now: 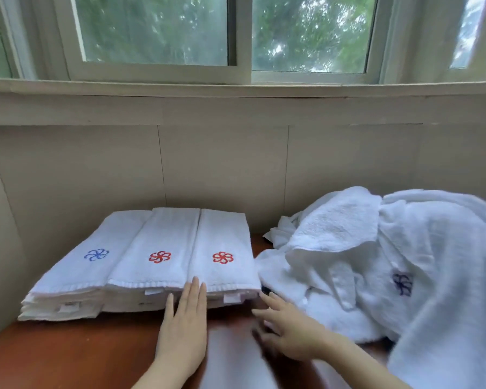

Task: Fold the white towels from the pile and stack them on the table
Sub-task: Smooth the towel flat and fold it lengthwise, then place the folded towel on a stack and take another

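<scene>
Bare table (68, 355) in front of folded stacks (152, 262); narrow gap between them and loose pile (390, 262); wall (222, 164) behind

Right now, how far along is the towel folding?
Done: three stacks of folded towels sit side by side on the table. In hand: nothing is being folded; the left hand lies flat with its fingertips at the front of the rightmost stack, and the right hand, blurred, is open over the table. Left: a sizeable pile of unfolded towels on the right.
</scene>
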